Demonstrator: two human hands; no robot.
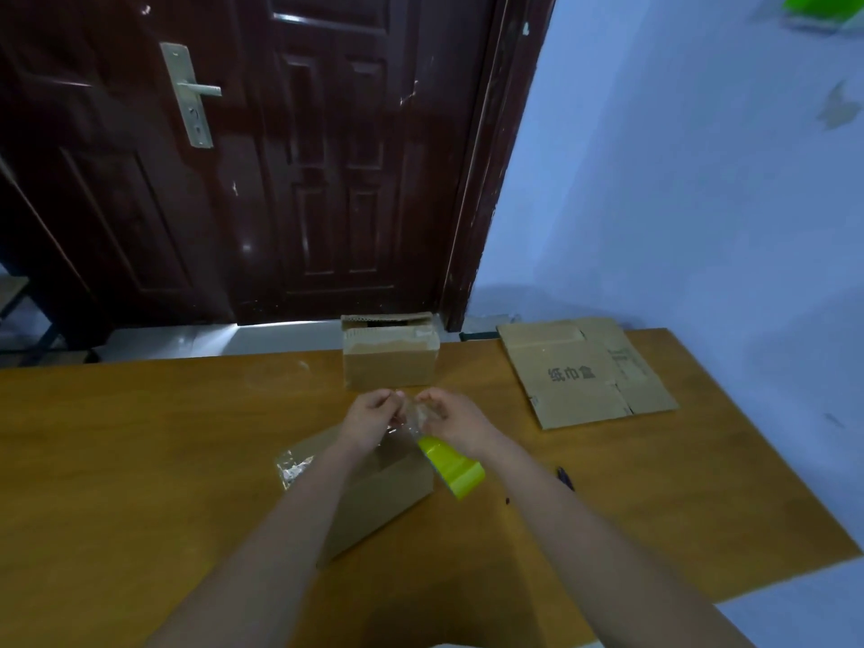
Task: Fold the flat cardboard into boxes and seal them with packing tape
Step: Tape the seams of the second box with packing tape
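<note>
Cardboard box being sealed point(374, 488): a folded brown box lying at an angle on the wooden table point(140, 460), directly below both hands and partly hidden by the left forearm; crinkled clear tape shows at its left end.
Left hand point(369, 413): above the far end of that box, fingers curled, pinching a strip of clear tape point(411, 420) that runs across to the other hand.
Right hand point(451, 416): close beside the left, almost touching it, fingers curled around the other end of the clear strip.
Tape roll point(453, 463): yellow-green, hanging just under the right wrist at the box's right edge; I cannot tell whether the hand itself supports it.
Second box point(390, 353): already folded, standing upright at the table's far edge, beyond the hands, its top flaps slightly ajar.
Flat cardboard point(586, 371): unfolded sheets with printed characters, lying at the far right of the table, well apart from the hands.
Small dark object point(565, 477): on the table right of the right forearm; too blurred to identify.
Background: a dark brown door point(280, 156) with a metal handle point(191, 93), and a pale blue wall point(678, 180) to the right.
</note>
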